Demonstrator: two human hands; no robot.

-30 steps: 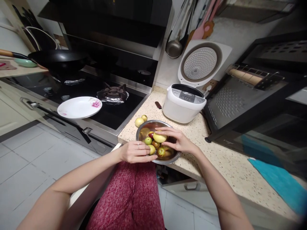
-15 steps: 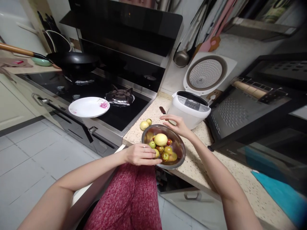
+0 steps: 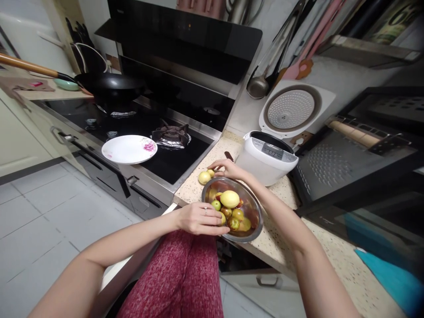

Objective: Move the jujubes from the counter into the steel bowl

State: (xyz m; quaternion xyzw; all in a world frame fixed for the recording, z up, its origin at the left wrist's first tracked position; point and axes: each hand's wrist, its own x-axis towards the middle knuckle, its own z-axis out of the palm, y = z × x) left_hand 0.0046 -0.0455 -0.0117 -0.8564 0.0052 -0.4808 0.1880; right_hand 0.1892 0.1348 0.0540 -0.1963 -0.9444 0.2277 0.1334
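A shiny metal bowl (image 3: 253,201) sits at the counter's edge. In it lie a large smooth oval yellow fruit (image 3: 229,199) and several smaller green, yellow and reddish-brown fruits (image 3: 233,223). My left hand (image 3: 200,219), with a ring on one finger, rests over the bowl's near left side, fingers stretched out and thumb hidden. Behind the bowl, my right hand (image 3: 228,169) reaches left with fingers apart around a small yellow fruit (image 3: 210,172); whether it touches the fruit I cannot tell. Beside that one lies another yellow fruit (image 3: 204,178) on the counter.
A white rice cooker (image 3: 266,159) stands behind the bowl, lid up. A brown-handled utensil (image 3: 228,156) lies near it. On the left, a flowered white plate (image 3: 127,150) sits at the stove's front edge, with a black wok (image 3: 109,88) farther back. A black oven (image 3: 357,198) is at right.
My right hand has moved left and down from above the bowl's far rim to the small yellow fruit on the counter. My left hand stays at the bowl. The view has shifted slightly.
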